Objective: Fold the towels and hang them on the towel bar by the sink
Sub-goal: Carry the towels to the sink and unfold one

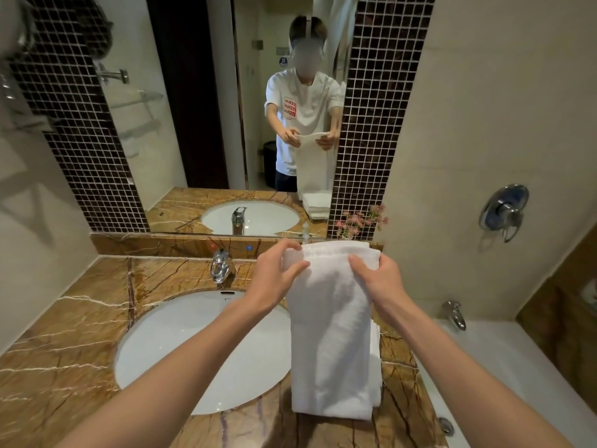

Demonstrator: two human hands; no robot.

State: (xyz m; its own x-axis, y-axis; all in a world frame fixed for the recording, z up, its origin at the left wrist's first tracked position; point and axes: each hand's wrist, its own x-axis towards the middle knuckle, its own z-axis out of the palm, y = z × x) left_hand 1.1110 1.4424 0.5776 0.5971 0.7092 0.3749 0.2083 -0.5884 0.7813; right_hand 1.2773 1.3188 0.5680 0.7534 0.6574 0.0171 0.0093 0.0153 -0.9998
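A long white terry-cloth towel is being held up in the air over the right part of the brown veined marble counter, just to the right of the white oval basin. It is being hung lengthwise as a narrow doubled strip. Its lower end is being let down onto the counter or just above it; which of the two cannot be told.

The top left corner is being pinched by the left hand, with fingers curled over the upper edge and the thumb in front. The top right corner is being gripped by the right hand in the same way, with the thumb pressed on the near face. A stack of folded white towels is being partly hidden behind the hanging strip, and is being shown more plainly in the wall mirror.

The cloth is being judged soft, limp and light, thick enough to be bulky, and neither slippery nor fragile. No shape is being kept by it unaided, since any unheld part is being pulled straight down. Hold is best being taken at the two corners of a folded edge, with the layers pinched together so that the fold is not being lost. The towel bar is not being made out with certainty.
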